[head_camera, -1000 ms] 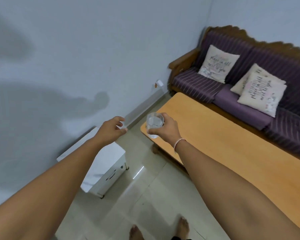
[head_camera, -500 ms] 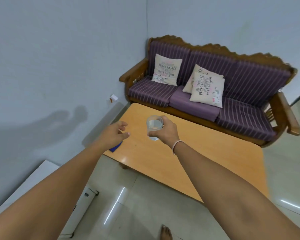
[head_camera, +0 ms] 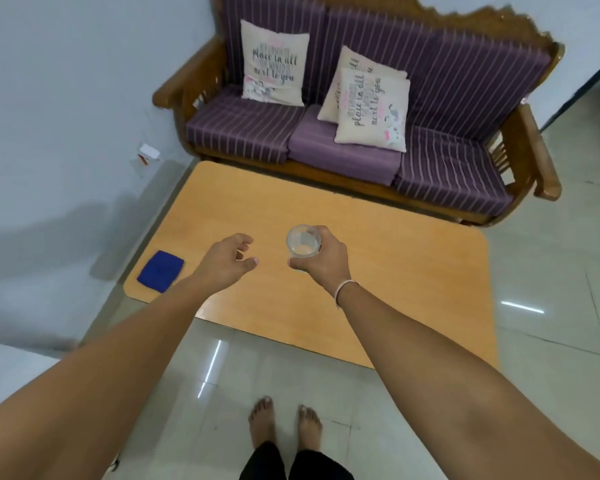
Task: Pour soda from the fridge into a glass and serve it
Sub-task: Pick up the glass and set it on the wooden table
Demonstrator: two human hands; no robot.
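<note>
Orange wooden table (head_camera: 395,289) on tiled floor (head_camera: 551,341) — blue cloth (head_camera: 160,271) at its corner

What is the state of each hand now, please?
Left hand: open, fingers loosely curled, holding nothing.
Right hand: closed around the glass, holding it.

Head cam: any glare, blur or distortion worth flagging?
Head view: streaks of light glare on the floor tiles; wide-angle bending curves the sofa and table edges; glass in the right hand reads sharp; soft shadow on the left wall.
</note>
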